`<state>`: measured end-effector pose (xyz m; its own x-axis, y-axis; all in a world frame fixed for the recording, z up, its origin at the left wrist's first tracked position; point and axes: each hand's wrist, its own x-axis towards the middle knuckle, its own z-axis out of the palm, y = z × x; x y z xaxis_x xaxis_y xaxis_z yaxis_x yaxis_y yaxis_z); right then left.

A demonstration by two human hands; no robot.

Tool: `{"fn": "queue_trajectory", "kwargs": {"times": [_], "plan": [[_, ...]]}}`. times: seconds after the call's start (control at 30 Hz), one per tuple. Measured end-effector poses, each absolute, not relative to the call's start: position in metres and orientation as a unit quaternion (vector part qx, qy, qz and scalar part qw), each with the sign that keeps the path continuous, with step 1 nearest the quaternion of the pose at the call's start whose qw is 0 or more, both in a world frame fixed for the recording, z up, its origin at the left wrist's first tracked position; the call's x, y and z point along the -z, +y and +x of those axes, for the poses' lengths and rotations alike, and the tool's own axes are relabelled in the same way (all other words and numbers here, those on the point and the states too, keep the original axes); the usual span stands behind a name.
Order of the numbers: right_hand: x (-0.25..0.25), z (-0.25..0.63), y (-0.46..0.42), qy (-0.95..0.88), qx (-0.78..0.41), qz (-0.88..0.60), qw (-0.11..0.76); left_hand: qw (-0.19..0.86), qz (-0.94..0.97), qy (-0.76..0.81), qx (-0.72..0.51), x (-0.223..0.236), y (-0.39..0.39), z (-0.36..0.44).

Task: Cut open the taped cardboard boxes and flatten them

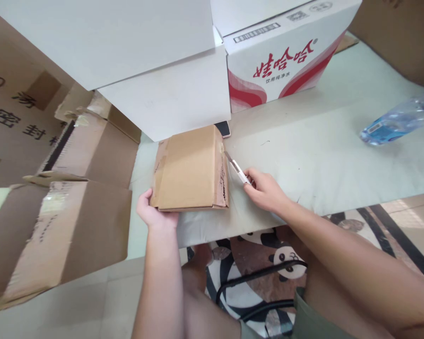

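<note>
A small brown cardboard box [191,169] lies on the pale cloth-covered surface, with tape along its left and right sides. My left hand [157,212] grips the box at its near left corner, the thumb up on the left side and the other fingers hidden beneath. In my right hand [263,188] is a white utility knife [240,173] with its blade out. The blade's tip meets the taped right side of the box near its far end; whether it cuts in, I cannot tell. Behind that far right corner, a dark phone-like object [224,128] is partly hidden.
White boxes [169,89] stand stacked behind, beside a white-and-red water carton [279,70]. An open cardboard carton [95,226] is at the left. A clear plastic bottle [392,127] lies at the right. Below the table edge is a panda-patterned mat [289,259].
</note>
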<state>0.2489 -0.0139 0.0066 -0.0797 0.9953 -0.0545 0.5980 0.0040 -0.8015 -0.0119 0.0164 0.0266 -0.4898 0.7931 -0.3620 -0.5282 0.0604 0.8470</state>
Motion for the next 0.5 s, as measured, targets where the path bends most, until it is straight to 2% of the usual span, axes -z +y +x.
{"fn": "queue_trajectory", "kwargs": {"times": [0.17,0.5], "plan": [[-0.0073,0.2488,-0.0138,-0.649,-0.349,-0.618,0.273,0.476,0.065,0.548,-0.684,-0.0369,0.0156,-0.0031],[-0.0069,0.2478,-0.0141,-0.65,-0.357,-0.622,0.252,0.478,0.078,0.552,-0.679,-0.0387,0.0153,-0.0013]]}}
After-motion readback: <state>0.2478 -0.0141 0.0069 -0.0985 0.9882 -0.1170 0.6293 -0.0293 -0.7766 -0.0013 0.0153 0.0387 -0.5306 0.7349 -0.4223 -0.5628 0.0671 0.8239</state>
